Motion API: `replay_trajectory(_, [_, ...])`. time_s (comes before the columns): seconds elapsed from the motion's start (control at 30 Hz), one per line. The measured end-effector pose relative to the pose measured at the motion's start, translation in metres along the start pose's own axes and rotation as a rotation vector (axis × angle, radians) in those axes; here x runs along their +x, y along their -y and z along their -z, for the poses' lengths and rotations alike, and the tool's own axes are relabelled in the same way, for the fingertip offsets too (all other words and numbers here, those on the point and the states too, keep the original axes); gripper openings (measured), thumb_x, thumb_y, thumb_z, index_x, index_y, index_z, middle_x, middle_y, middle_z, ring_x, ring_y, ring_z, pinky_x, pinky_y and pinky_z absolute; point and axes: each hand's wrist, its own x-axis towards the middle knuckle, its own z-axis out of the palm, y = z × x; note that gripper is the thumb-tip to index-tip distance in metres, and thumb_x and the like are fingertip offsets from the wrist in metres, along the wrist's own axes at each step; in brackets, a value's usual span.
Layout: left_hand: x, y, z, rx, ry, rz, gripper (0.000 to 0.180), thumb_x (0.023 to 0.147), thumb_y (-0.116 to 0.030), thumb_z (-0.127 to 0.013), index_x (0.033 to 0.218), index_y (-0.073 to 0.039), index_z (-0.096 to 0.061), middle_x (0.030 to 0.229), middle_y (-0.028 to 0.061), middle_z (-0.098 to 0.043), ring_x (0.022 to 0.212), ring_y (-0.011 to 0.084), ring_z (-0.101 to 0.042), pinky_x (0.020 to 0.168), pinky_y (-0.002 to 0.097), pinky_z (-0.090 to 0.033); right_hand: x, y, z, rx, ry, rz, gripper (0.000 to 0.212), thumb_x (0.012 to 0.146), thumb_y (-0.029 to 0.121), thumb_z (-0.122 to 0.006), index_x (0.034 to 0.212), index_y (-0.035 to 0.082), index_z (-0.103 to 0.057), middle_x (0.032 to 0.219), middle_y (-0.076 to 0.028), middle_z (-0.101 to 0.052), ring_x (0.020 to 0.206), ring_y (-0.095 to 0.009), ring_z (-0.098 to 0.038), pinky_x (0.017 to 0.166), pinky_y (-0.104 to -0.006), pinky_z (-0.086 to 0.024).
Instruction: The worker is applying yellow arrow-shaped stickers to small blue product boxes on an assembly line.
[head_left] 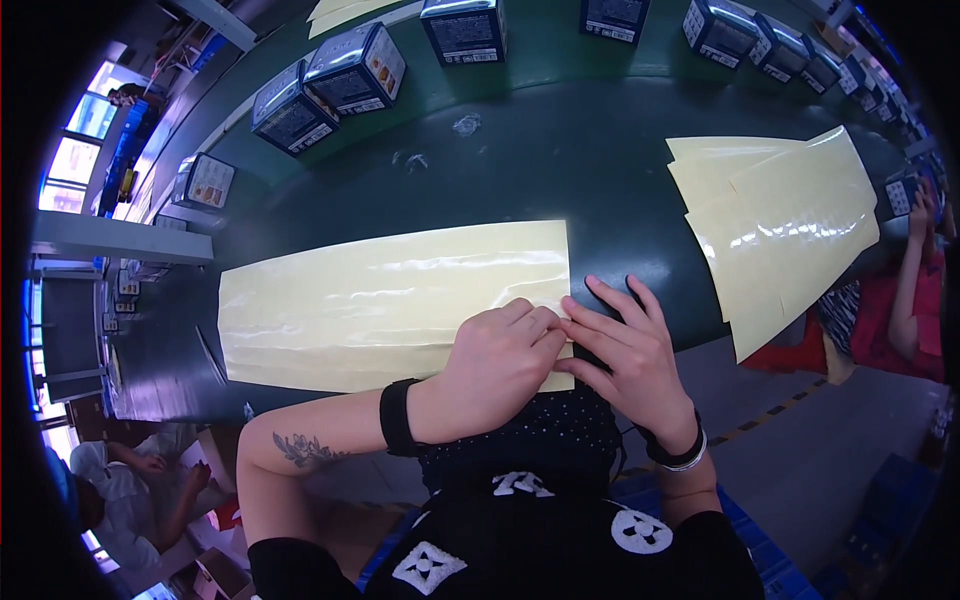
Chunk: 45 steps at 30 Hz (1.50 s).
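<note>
A long pale yellow glossy sheet [380, 300], perhaps a stack of them, lies lengthwise on the dark green table before me. My left hand [505, 360] is closed over its right end, fingertips pinched at the edge; the pinched spot is mostly hidden by the fingers. Meeting it from the right is my right hand [635, 360], with its fingers stretched and spread. Its forefinger and middle fingertips touch the sheet's edge beside the left fingertips, and the thumb rests lower along the same edge.
More yellow sheets [785, 220] lie fanned at the right, overhanging the table's near edge. Blue boxes [465, 32] line the far side. Crumpled clear plastic scraps [466, 125] lie mid-table, and a thin dark tool [211, 355] lies left of the sheet. Other people sit at both sides.
</note>
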Motion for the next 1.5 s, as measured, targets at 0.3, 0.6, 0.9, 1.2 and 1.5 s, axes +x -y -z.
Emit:
replay_trajectory(0.3, [0.006,-0.003,0.003,-0.026,0.057,0.005,0.017,0.070,-0.004,-0.069,0.086,-0.004,-0.064,0.088,0.0052,-0.061,0.078,0.0227,-0.061,0.062,0.0316,-0.050,0.001,-0.005,0.001,0.001,0.011,-0.001,0.038,0.072,0.023,-0.079,0.105,0.008,-0.072,0.121,-0.004,-0.066,0.126,-0.027,-0.051,0.110,-0.0527,-0.029])
replay_trajectory(0.6, [0.005,0.003,0.003,-0.094,0.023,0.113,0.016,0.074,-0.006,-0.070,0.088,-0.003,-0.064,0.087,0.0053,-0.061,0.078,0.0235,-0.060,0.065,0.0325,-0.050,0.000,-0.008,-0.001,-0.008,0.008,0.011,0.036,0.076,0.029,-0.077,0.103,0.006,-0.071,0.120,-0.005,-0.066,0.125,-0.027,-0.051,0.108,-0.0521,-0.031])
replay_trajectory(0.9, [0.008,-0.002,-0.007,0.040,0.088,-0.021,0.026,0.063,-0.003,-0.065,0.089,0.000,-0.063,0.087,0.0077,-0.057,0.078,0.0229,-0.060,0.066,0.0325,-0.050,0.001,-0.015,0.000,-0.003,0.014,-0.003,0.040,0.070,0.025,-0.079,0.105,0.007,-0.071,0.120,-0.005,-0.066,0.126,-0.028,-0.052,0.109,-0.0523,-0.030])
replay_trajectory(1.2, [0.005,0.006,0.014,-0.310,0.083,0.050,0.023,0.071,0.001,-0.067,0.093,-0.002,-0.058,0.101,0.0110,-0.059,0.092,0.0278,-0.060,0.078,0.0355,-0.050,0.006,-0.019,-0.002,0.025,0.014,0.006,0.045,0.065,0.025,-0.082,0.104,0.006,-0.071,0.121,-0.006,-0.066,0.125,-0.029,-0.053,0.110,-0.0526,-0.029])
replay_trajectory(1.5, [0.017,0.180,0.138,0.139,-0.052,0.228,0.018,0.080,-0.006,-0.070,0.089,-0.004,-0.055,0.116,0.0125,-0.060,0.102,0.0325,-0.059,0.088,0.0363,-0.047,-0.001,-0.031,-0.006,0.003,0.015,0.008,0.046,0.062,0.026,-0.083,0.101,0.005,-0.071,0.120,-0.007,-0.067,0.125,-0.031,-0.053,0.110,-0.0531,-0.029])
